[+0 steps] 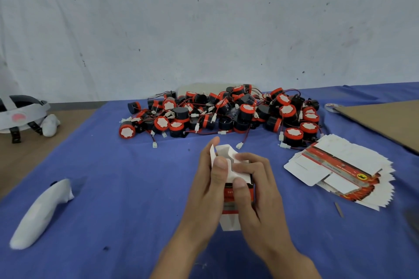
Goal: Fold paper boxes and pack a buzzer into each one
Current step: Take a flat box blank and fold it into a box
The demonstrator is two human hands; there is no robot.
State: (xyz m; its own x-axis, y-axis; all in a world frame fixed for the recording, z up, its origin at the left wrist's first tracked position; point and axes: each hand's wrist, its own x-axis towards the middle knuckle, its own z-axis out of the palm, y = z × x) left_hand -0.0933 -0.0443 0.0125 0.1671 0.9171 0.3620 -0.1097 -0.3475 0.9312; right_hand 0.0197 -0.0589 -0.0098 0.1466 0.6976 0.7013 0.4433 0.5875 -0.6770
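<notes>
**Q:** Where is the box?
**Me:** Between both my hands, held upright over the blue cloth (pixel 113 188), close in front of me. The paper box (pixel 229 222) has a red band at its middle, white below, and white flaps standing up at the top end.

**Q:** Left hand?
**Me:** My left hand (pixel 205 179) wraps the box's left side. Fingers go behind it, thumb lies across one white flap at the top.

**Q:** Right hand?
**Me:** My right hand (pixel 256 190) comes over the top from the right. Fingers are bent down onto the flaps, thumb pressed against the front face at the red band. Both hands grip the box, no fingers spread.

**Q:** Anything inside it?
**Me:** Cannot tell. Flaps and my fingers cover the opening.

**Q:** The buzzers?
**Me:** The pile of buzzers (pixel 222 113) lies beyond my hands, across the middle of the cloth. Black bodies, red rings, white round faces. Thin red and black wires with white plugs are tangled through. None touches the box.

**Q:** More boxes?
**Me:** A stack of flat box blanks (pixel 340 170) lies fanned out to my right, near the pile's right end. White card with a red strip.

**Q:** Rest of the table?
**Me:** A white controller (pixel 43 213) lies on the cloth at left, well apart from my hands. A headset (pixel 20 115) with grey straps sits at far left on bare brown tabletop. A cardboard sheet (pixel 381 120) lies at far right.
</notes>
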